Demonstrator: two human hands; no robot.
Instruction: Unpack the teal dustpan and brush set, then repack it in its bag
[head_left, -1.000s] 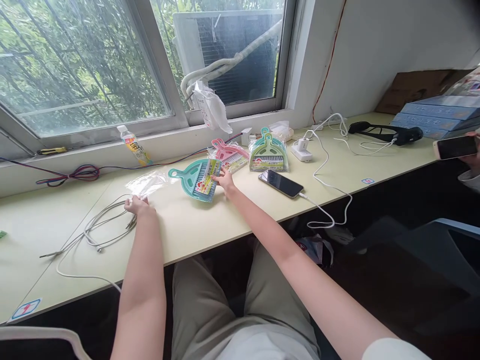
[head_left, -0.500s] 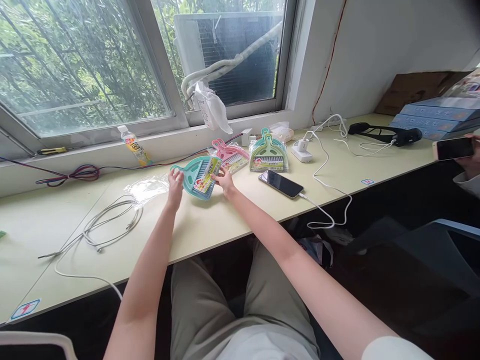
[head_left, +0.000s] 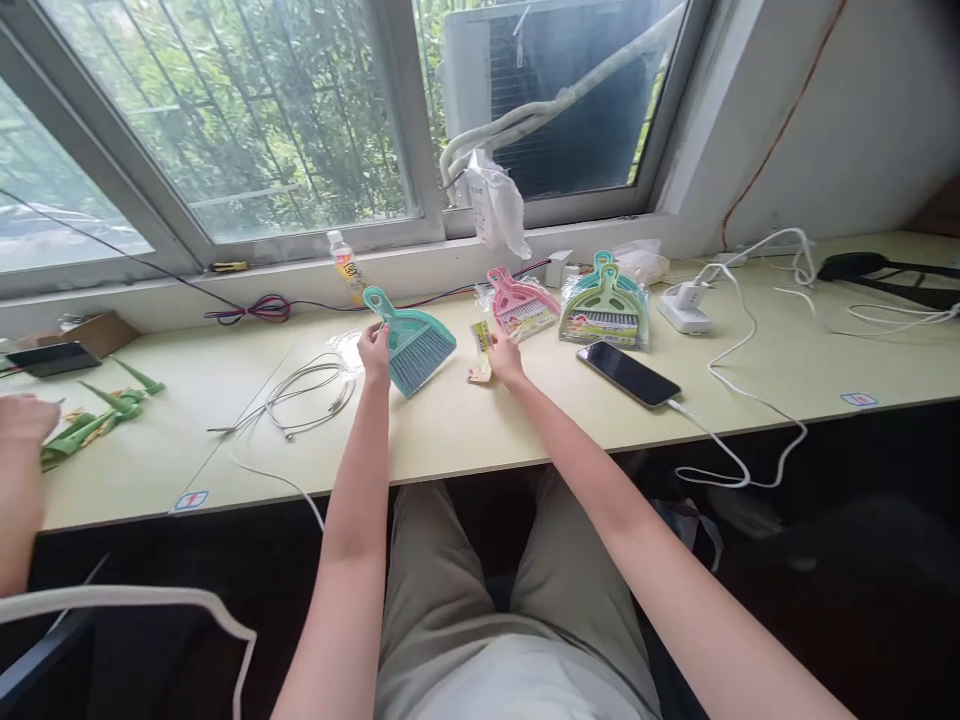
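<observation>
left hand (head_left: 374, 352) pinches the teal dustpan set (head_left: 411, 342) at its handle base, pan body extending right of the grip. right hand (head_left: 504, 362) pinches the label card (head_left: 480, 350), just right of the dustpan set, both above the desk (head_left: 465, 430).

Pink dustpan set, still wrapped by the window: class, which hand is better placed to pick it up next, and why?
Probably the right hand. It lies just in front of the pink dustpan set, pinching only a small paper label. The left hand grips the teal dustpan, farther away.
</observation>
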